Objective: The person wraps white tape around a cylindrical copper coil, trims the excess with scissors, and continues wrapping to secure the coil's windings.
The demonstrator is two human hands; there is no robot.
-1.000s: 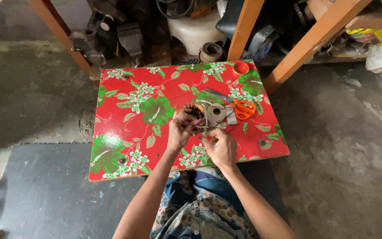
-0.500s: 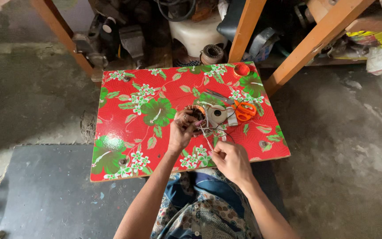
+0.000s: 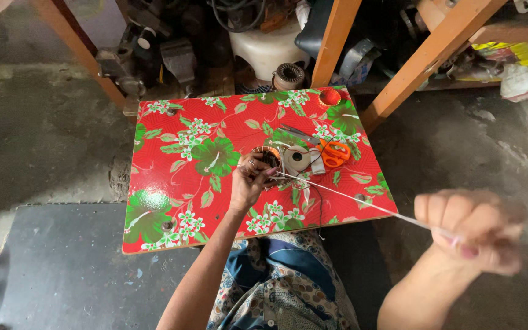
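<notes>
White thread (image 3: 362, 203) is the story here, drawn taut in a straight line across the lower right of our view. Nearest to us, our right hand (image 3: 472, 229) is blurred and lifted off to the right, well clear of the surface, its grip clenched on the far end of that thread. Between our arms we see a patterned blue garment (image 3: 276, 287) over our lap. Follow the thread back and we reach our left hand (image 3: 250, 180), resting on the red floral surface (image 3: 172, 183), fingers curled tight around a small round coil with a dark toothed core (image 3: 267, 157), pinning it in place. That coil sits near the middle of the surface, and the thread runs out from just beside our fingertips. Just past it lie a pale spool (image 3: 296, 159) and orange-handled scissors (image 3: 335, 153), side by side, touching or nearly so. A small red cap (image 3: 329, 96) sits at the far edge. To do this pull well, we judge the left hand should hold the coil steady and flat while the right draws evenly along the thread's own line, no jerking, so it seats snugly without snapping. Beyond the surface, orange wooden legs (image 3: 334, 40) and a clutter of dark machine parts (image 3: 160, 55) fill the background.
</notes>
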